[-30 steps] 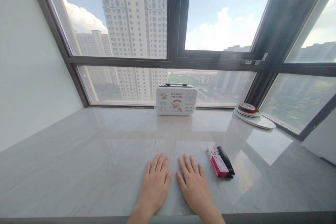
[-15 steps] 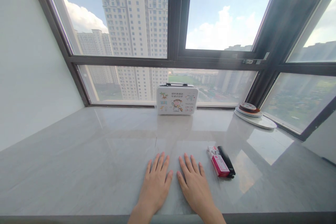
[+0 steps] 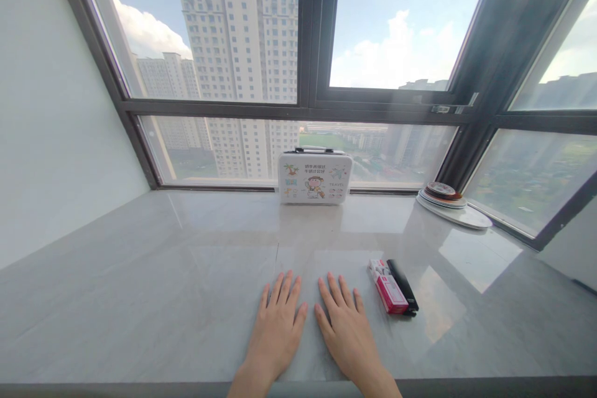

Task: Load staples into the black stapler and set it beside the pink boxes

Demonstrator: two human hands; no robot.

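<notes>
My left hand (image 3: 277,325) lies palm down on the grey marble-look sill (image 3: 140,298), fingers spread and holding nothing. Beside it, a small gap to the right, my right hand (image 3: 344,325) rests flat in the same way. Closest to the right hand is a pink-and-white box (image 3: 390,289), lying at a slant on the sill. Against its right side lies a long black object (image 3: 403,288); it looks like a stapler, but I cannot be sure.
A white case (image 3: 315,179) with cartoon prints and a top handle stands upright by the window (image 3: 373,155). At the back right corner sits a stack of plates (image 3: 454,212). A white wall (image 3: 56,112) bounds the left, and the sill's front edge runs below my wrists.
</notes>
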